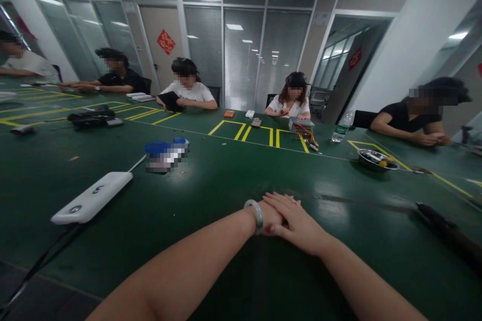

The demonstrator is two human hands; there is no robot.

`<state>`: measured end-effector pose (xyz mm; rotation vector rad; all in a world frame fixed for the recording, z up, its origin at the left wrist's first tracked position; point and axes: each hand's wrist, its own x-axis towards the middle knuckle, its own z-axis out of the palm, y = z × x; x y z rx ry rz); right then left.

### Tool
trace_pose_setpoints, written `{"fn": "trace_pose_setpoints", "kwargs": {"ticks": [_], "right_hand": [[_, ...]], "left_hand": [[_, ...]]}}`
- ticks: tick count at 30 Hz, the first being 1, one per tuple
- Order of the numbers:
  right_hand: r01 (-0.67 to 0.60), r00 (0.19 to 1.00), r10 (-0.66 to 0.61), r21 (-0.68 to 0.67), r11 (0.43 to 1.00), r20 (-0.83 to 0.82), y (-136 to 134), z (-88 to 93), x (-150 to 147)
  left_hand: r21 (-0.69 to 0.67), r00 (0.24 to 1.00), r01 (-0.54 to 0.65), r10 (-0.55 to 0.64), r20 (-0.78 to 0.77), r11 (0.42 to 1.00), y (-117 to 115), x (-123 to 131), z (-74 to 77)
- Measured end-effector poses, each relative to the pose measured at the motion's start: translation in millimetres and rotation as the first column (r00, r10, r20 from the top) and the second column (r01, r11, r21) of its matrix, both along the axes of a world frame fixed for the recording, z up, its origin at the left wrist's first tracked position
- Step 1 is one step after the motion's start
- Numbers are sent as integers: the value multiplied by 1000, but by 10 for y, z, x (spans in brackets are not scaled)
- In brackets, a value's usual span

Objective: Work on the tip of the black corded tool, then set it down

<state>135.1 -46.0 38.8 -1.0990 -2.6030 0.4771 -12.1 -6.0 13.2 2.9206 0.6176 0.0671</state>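
My right hand (299,223) lies across the back of my left hand (270,216) on the green tabletop (211,190). The fingers of the right hand are stretched out flat, and a ring shows on one of them. Beneath it, the left hand's fingers are mostly covered, so their pose is hidden. A pale green bangle (257,216) circles the left wrist. No tool or part is seen in either hand. To the right of them lies a long dark pen-like tool (439,220), blurred toward the frame edge.
At left sits a white power bank (94,198) with cables, near a blue-and-white item (165,153), partly blurred out. A metal bowl (371,165) of small parts, a water bottle (342,126) and a wired metal box (301,125) stand farther back. Several people sit around the table.
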Motion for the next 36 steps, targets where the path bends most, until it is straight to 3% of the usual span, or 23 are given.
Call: {"fn": "trace_pose_setpoints", "kwargs": {"ticks": [6, 15, 18, 23, 29, 31, 33, 34, 36], "right_hand": [[52, 999, -52, -50, 997, 2, -13, 1, -14], [61, 998, -61, -70, 996, -6, 0, -28, 22], [64, 998, -64, -37, 997, 17, -17, -19, 25], [150, 989, -150, 91, 984, -14, -45, -47, 89], [298, 951, -281, 150, 943, -126, 67, -204, 210], [413, 910, -391, 198, 889, -140, 155, -197, 304], [569, 821, -551, 280, 773, -148, 240, -129, 487], [650, 754, -639, 321, 689, -155, 269, -80, 622], [800, 558, -806, 386, 460, -196, 275, 21, 971]], "left_hand": [[-102, 1000, -24, 23, -15, 994, -7, -25, 16], [-60, 1000, -5, 6, 10, 998, 17, -30, -59], [-72, 999, -26, 28, 32, 997, 6, -19, -21], [-11, 970, 163, -158, 184, 987, -40, 20, 151], [116, 952, 215, -234, 196, 970, -77, 42, 161], [99, 961, 151, -169, 218, 984, -87, 14, 174], [30, 961, 54, -60, 271, 998, -93, -31, 210], [-10, 958, 14, -10, 285, 1000, -92, -56, 228], [-72, 958, -51, 69, 279, 996, -76, -105, 245]]}}
